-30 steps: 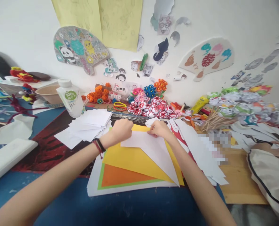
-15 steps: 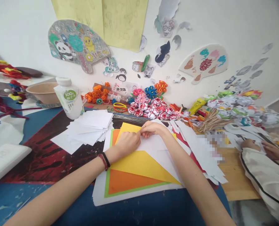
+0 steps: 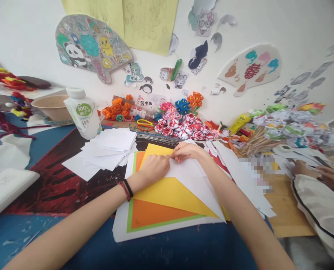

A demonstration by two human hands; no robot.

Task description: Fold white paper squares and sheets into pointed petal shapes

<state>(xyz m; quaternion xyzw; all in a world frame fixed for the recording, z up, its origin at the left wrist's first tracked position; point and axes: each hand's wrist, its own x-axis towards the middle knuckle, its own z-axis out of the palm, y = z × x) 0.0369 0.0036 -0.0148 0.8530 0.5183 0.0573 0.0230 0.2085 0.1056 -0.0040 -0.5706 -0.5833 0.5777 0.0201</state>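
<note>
While your curled left hand point(image 3: 155, 167) presses the white sheet point(image 3: 187, 170), your right hand point(image 3: 185, 151) bunches its fingertips just beside it; whether either grips paper can't be told. The sheet overlaps yellow paper point(image 3: 169, 193), inward from the worktop's point(image 3: 167, 255) right edge.

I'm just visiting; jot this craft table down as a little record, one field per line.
Hands: left hand and right hand, fingertips close together over a white sheet
Beneath: yellow sheet, then orange sheet
Left: white paper pile, white-capped bottle
Behind: red-and-white flowers
Wall: panda-decorated fan
Unclear: whether fingers pinch the sheet
</note>
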